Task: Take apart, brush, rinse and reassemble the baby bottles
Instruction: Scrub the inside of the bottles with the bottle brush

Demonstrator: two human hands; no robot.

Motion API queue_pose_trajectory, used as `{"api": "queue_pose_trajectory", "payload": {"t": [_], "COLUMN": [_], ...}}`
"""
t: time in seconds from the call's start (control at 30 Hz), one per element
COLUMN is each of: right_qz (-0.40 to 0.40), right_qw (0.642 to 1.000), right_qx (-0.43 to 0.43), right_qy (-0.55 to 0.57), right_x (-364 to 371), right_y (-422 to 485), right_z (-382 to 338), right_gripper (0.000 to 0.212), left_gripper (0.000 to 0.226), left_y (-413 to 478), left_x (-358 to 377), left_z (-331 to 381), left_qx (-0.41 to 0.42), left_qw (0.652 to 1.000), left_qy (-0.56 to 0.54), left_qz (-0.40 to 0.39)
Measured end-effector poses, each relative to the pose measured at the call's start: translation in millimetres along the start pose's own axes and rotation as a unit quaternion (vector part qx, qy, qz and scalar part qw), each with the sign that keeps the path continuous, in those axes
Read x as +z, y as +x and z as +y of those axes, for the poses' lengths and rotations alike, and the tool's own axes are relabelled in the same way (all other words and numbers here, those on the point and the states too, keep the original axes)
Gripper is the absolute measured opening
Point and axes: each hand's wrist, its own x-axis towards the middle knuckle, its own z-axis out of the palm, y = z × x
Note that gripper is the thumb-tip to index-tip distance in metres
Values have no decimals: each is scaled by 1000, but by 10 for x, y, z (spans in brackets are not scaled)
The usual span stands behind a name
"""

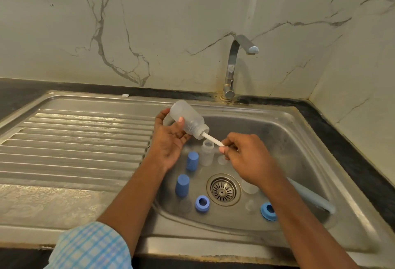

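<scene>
Brushing inside a clear bottle (188,120) tilted above and behind the drain (223,189), the left hand (168,140) is gripping its body while the right hand (245,157) is pinching a thin white brush (211,139) entering the neck; twisting it against a steady bottle would probably be cleaning best.

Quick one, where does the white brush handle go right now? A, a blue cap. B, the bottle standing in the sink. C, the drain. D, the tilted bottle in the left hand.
D: the right hand pinches the white brush handle, whose far end enters the mouth of the tilted bottle held by the left hand.
</scene>
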Motion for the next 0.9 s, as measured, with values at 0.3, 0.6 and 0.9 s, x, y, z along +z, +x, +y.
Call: {"api": "queue_pose_trajectory", "payload": {"t": [0.3,0.6,0.9], "right_qz": [-107,-26,51], "right_qw": [986,998,991], "right_qx": [23,38,-3], "right_qy": [128,45,-123], "right_x": [-161,41,99], "right_y": [-105,-13,2], "right_z": [83,67,-81], "right_gripper": [28,30,12], "left_gripper": [47,59,76], "left_y": [41,-180,-170], "left_x": [-54,192,218], "left_z": [40,-202,-232], "left_qx": [-9,-65,-3], "left_qw": [990,992,994], "left_qy": [-88,2,93], "left_qz": [-106,-105,59]}}
